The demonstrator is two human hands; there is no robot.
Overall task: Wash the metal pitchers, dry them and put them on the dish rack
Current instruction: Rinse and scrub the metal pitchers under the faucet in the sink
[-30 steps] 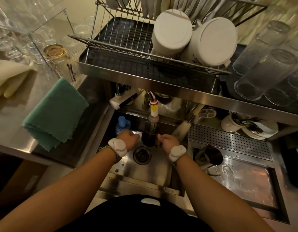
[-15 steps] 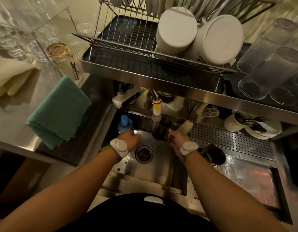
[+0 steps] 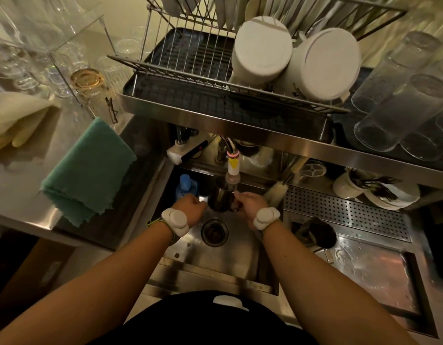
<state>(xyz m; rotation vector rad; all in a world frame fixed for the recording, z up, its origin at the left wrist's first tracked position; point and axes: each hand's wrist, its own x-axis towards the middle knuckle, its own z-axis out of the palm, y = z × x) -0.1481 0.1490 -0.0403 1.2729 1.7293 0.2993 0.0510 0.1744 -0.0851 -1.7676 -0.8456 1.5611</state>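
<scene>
Your right hand (image 3: 250, 204) has its fingers wrapped round the metal pitcher (image 3: 220, 199), holding it upright over the sink (image 3: 215, 260), right under the tap nozzle (image 3: 232, 168). Your left hand (image 3: 191, 207) sits at the pitcher's left side w/ fingers curled; can't tell if they actually grip it or just touch. Drain (image 3: 214, 231) is just below both hands. A 2nd dark pitcher (image 3: 318, 235) lies tipped on the wet bench (image 3: 374, 270) to the right, near the perforated drain plate (image 3: 344, 212). Dish rack (image 3: 190, 78) is on the shelf above the sink, w/ two white containers (image 3: 292, 58) at its right end, left part free. Green cloth (image 3: 88, 170) hangs over the bench edge, left of the sink.
</scene>
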